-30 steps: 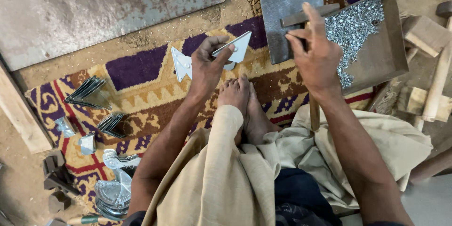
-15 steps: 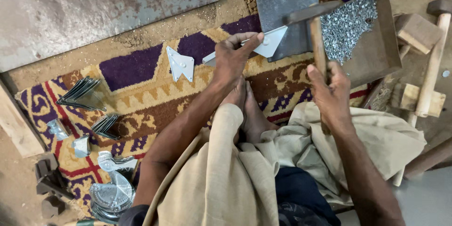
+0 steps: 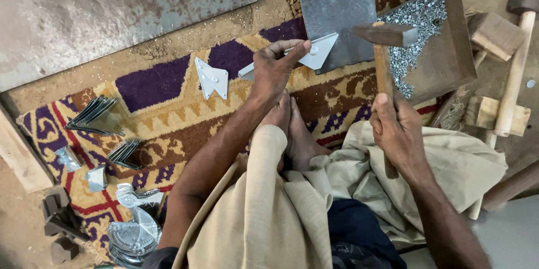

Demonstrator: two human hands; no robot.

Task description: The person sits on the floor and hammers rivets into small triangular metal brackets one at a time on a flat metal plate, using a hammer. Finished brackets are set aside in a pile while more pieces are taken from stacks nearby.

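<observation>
Head view: left hand [image 3: 273, 70] pinches the triangular metal piece [image 3: 319, 51] flat on the steel block [image 3: 336, 11], right hand [image 3: 397, 129] fist-tight around the raised hammer [image 3: 385, 50], so 1 off-line blow risks hitting those fingertips.

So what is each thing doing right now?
Left hand: pinching the triangular metal piece on the steel block.
Right hand: gripping the hammer, head raised.
Tray: holding small metal bits.
Spare mallet: lying untouched.
</observation>
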